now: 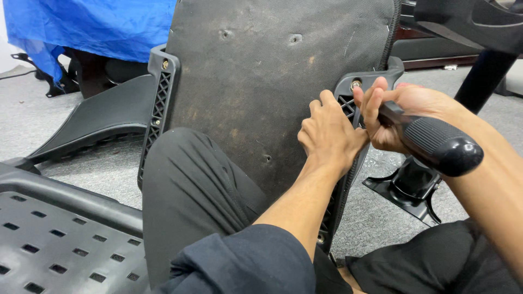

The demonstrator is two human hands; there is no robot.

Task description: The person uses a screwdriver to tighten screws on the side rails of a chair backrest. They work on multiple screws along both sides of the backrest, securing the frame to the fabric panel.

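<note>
An upturned chair seat (256, 81) with a dark fabric underside leans against my knee. A black plastic armrest bracket (381, 73) with a bolt (357, 84) sits on its right edge. My right hand (403, 114) grips the thick black handle of a screwdriver (436, 142), its shaft pointing at the bracket's ribbed part. My left hand (329, 133) rests on the seat edge beside the bracket, fingers curled around the tool's tip area. The tip itself is hidden.
A second armrest bracket (159, 103) is on the seat's left edge. A black perforated plastic panel (60, 234) lies at lower left, a curved black part (103, 117) behind it. A metal mounting plate (411, 190) sits on the grey carpet at right. Blue cloth (92, 24) covers something at top left.
</note>
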